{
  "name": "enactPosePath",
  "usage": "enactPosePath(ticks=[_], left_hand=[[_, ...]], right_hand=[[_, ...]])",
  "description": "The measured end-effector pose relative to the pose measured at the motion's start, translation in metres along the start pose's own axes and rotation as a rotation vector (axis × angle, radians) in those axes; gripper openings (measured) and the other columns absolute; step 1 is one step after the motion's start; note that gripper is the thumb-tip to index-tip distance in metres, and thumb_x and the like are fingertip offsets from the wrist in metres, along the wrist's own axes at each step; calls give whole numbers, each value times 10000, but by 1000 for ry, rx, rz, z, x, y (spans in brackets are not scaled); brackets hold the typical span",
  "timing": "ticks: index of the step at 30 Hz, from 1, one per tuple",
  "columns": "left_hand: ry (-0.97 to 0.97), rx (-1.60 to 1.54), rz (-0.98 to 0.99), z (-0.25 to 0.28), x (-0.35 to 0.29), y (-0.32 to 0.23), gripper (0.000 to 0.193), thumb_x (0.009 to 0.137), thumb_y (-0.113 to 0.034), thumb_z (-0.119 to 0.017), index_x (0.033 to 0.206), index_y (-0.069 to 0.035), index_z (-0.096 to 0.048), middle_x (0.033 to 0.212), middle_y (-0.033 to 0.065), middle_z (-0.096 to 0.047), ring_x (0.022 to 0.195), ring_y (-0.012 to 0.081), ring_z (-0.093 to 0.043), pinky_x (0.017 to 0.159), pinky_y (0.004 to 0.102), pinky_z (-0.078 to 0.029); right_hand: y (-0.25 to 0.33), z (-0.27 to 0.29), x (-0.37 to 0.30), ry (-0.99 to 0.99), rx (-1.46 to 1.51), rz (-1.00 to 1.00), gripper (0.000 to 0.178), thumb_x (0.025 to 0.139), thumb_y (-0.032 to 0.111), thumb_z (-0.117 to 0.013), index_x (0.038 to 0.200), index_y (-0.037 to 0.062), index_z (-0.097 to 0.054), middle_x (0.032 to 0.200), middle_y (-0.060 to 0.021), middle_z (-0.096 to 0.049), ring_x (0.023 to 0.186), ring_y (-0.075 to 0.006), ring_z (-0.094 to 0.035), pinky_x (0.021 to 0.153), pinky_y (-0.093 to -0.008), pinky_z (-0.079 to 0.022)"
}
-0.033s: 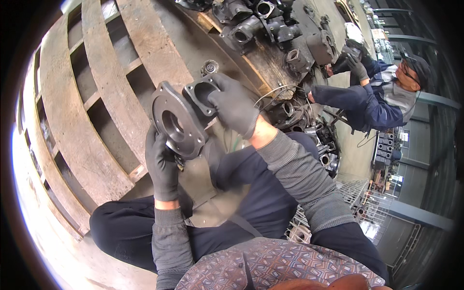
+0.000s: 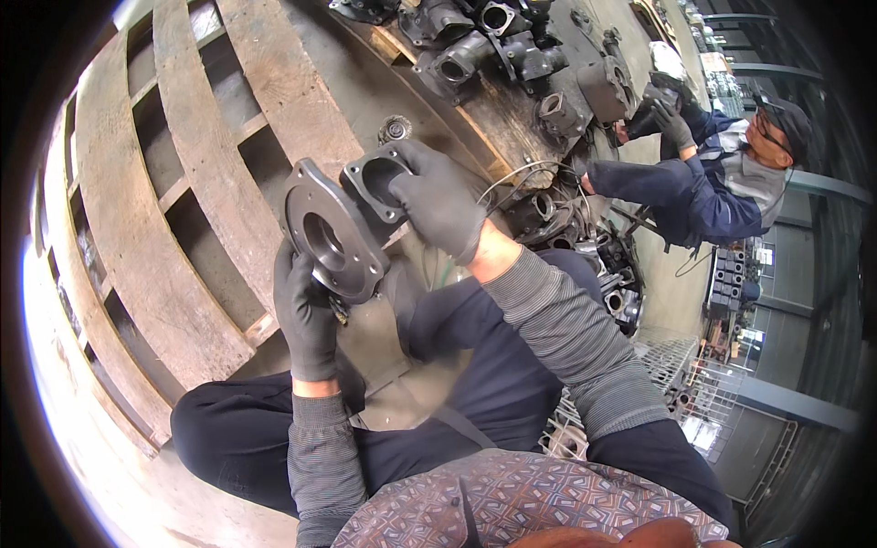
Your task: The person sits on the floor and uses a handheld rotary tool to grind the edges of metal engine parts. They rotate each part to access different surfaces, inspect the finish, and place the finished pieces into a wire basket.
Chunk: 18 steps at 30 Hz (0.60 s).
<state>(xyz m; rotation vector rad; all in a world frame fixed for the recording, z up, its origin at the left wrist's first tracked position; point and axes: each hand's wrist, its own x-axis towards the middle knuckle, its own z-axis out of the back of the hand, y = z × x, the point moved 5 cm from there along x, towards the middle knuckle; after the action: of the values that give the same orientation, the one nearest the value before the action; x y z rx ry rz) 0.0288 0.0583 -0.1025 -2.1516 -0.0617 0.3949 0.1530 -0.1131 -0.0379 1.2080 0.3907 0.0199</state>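
Between my two gloved hands is a dark metal flanged housing, its broad round flange [image 2: 301, 215] facing up and toward the left. A smaller square flange with corner bolt holes and a wide round opening sits on its right side. My left hand [image 2: 306, 315] grips the lower left rim, with part of its fingers hidden behind the metal. My right hand [image 2: 443, 201] is closed around the square-flanged end, its thumb at the opening. The housing is held above the floor, in front of my bent legs.
A slatted wooden pallet [image 2: 196, 183] lies at left. Similar dark castings [image 2: 457, 64] crowd another pallet at the top. A round, brush-like part [image 2: 395, 128] rests on the floor beyond my hands. More castings [image 2: 621, 301] and a wire basket [image 2: 667, 365] stand at right. A seated person [image 2: 722, 173] handles a part.
The housing and my right hand have shifted very slightly to the left. Both hands keep their grip.
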Motion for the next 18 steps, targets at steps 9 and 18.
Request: enactPosePath(ticks=[9,18], left_hand=[[-180,-175,92,30,-4,53,431,1159,-323,-337,1442,-60,-528,1286,57,-655,1156,133,-639,927,299,-575],[-148,177,-177,13,-11,21,398,1111,-276,-413,1403,-40,-546,1296,72,-648,1171,151,-624,1028,290,-501]], right_hand=[[31,-13,-24,189,-21,235,384,929,72,-513,1258,-77,-643,1146,-103,-674,1039,-150,-607,950,-268,-482],[43,-21,-27,298,49,166,377,954,48,-490,1260,-106,-650,1337,-177,-656,1136,-171,-630,1013,-282,-484]])
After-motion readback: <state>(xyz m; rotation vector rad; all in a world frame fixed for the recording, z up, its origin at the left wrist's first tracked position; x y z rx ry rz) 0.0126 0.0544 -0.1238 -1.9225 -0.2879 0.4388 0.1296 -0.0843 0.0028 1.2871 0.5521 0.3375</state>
